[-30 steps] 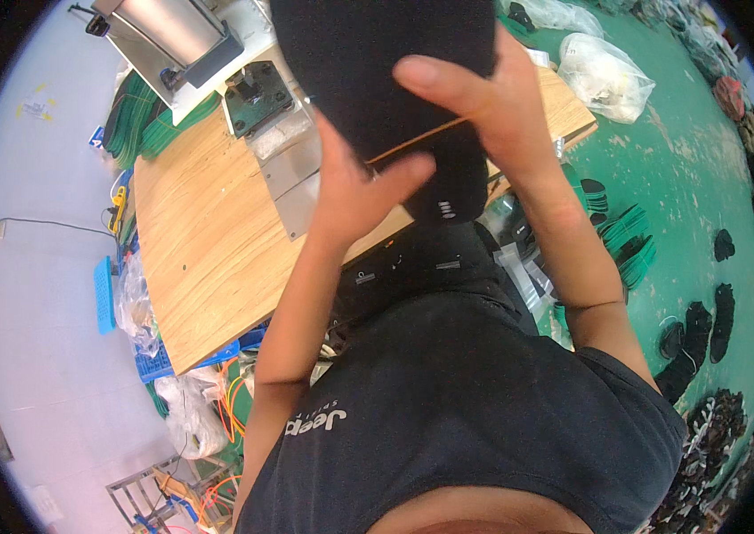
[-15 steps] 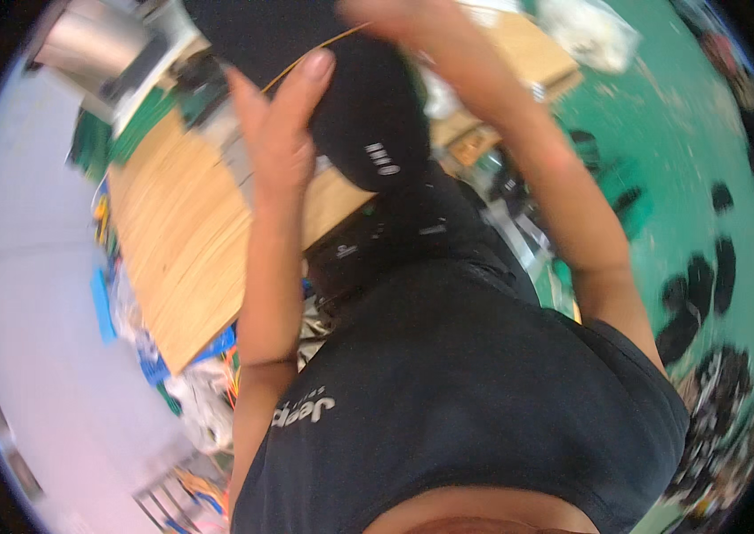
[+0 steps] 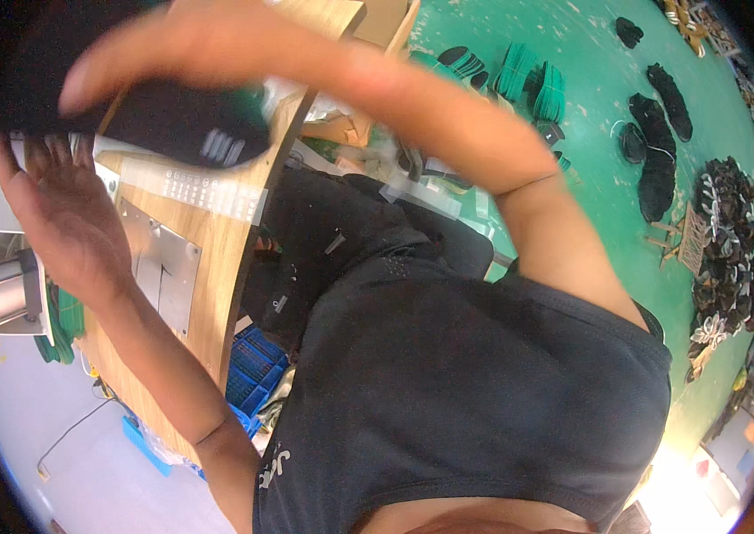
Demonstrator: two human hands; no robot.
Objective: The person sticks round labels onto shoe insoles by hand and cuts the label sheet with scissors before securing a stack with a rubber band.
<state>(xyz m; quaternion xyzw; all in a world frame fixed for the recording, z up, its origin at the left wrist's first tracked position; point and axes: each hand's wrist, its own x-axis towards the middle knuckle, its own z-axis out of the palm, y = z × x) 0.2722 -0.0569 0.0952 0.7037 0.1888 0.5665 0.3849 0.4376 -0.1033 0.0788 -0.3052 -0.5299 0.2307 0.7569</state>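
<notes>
A black insole-shaped piece (image 3: 194, 120), with white print near its rounded end, is at the upper left above the wooden table. Whether it is a single insole or a stack I cannot tell. My left hand (image 3: 79, 227) is beside its near edge, palm showing and fingers stretched out, their tips at or just behind the black edge. My right hand (image 3: 141, 58) reaches across above the black piece, smeared by motion. Its fingers are mostly hidden, so any grip does not show.
On the wooden table (image 3: 212, 294) lie a metal plate (image 3: 163, 262) and a clear printed strip (image 3: 208, 191). A blue basket (image 3: 257, 369) sits below the table edge. Green insole bundles (image 3: 519, 76), black bundles (image 3: 657, 156) and a dark heap (image 3: 724, 236) are on the green floor.
The view has swung, so table and black piece now appear farther left. The thin yellow-orange band stretched between my hands earlier is barely visible now. My left fingers have straightened.
</notes>
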